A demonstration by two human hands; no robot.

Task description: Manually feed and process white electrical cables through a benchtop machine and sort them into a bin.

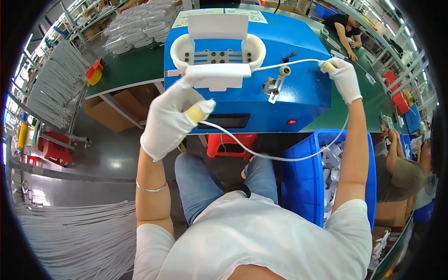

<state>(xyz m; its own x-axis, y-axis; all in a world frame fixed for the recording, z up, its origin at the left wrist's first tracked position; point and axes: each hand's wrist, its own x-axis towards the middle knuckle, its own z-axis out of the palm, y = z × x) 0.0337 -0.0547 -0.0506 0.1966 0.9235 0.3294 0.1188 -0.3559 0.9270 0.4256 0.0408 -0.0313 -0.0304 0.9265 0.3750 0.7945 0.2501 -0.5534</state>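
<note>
Both hands (172,119) (343,77) hold cable (287,159); bin (301,175) contents (330,163) look plastic.

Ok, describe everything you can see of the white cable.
The white cable is thin and smooth, seemingly plastic-sheathed. One nearly straight stretch runs from the white fixture on the blue machine to the grip of the right hand. Another sags in a slack arc, past the blue bin in this view, to the left hand. Parts are hidden, so whether the stretches join is unclear.
</note>
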